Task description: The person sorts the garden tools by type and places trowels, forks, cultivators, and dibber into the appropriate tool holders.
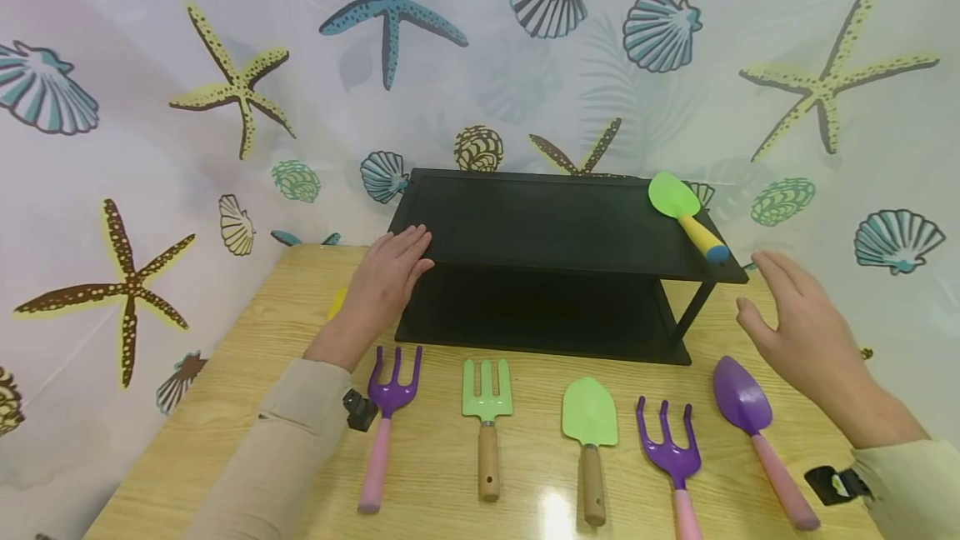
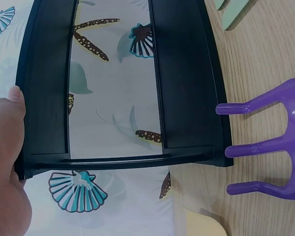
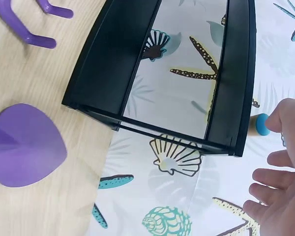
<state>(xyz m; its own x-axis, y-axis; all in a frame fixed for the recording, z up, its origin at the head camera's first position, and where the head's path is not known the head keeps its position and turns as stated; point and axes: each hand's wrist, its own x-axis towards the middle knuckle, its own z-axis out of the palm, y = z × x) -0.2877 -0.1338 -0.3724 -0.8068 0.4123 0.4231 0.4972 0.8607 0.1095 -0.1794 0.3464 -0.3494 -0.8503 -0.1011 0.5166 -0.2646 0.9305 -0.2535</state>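
A black two-tier shelf (image 1: 525,223) stands on the wooden table. My left hand (image 1: 382,277) rests on the left end of its top board, fingers straight; the left wrist view shows this hand (image 2: 7,157) at the board's edge. Off the shelf's right end, my right hand (image 1: 810,332) hovers with loose fingers and holds nothing. Nearest to it on the top board lies a trowel (image 1: 673,197) with a green blade and a yellow handle with a blue end. In the right wrist view only that handle's blue end (image 3: 262,124) shows clearly, close to the thumb.
Before the shelf lie a purple fork (image 1: 392,394), a green fork (image 1: 487,398), a green trowel (image 1: 590,415), another purple fork (image 1: 672,457) and a purple trowel (image 1: 742,398). A yellow thing (image 1: 337,302) is partly hidden behind my left wrist. A shell-patterned cloth (image 1: 480,65) hangs behind.
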